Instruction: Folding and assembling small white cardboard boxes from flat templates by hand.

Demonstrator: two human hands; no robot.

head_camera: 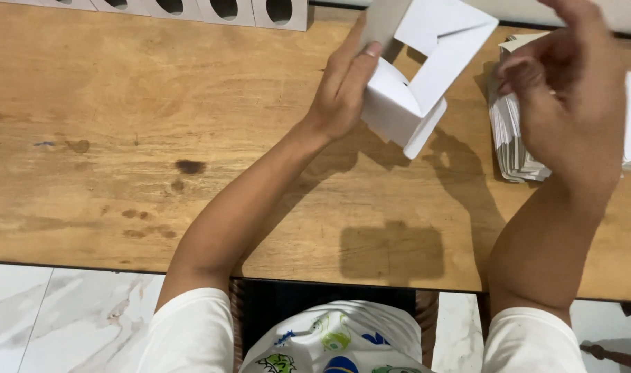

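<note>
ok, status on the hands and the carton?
Left hand grips the half-folded white cardboard carton above the wooden table. Right hand empty, over the stack of flat white blanks. Nothing obstructing.

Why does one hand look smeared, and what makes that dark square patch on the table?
In the head view the right hand is motion-blurred, its fingers soft, while the left hand is fairly sharp. Also in the head view, light from above throws hard shadows on the wooden table: the dark square sits below the white folded box, though what casts it cannot be told.
</note>
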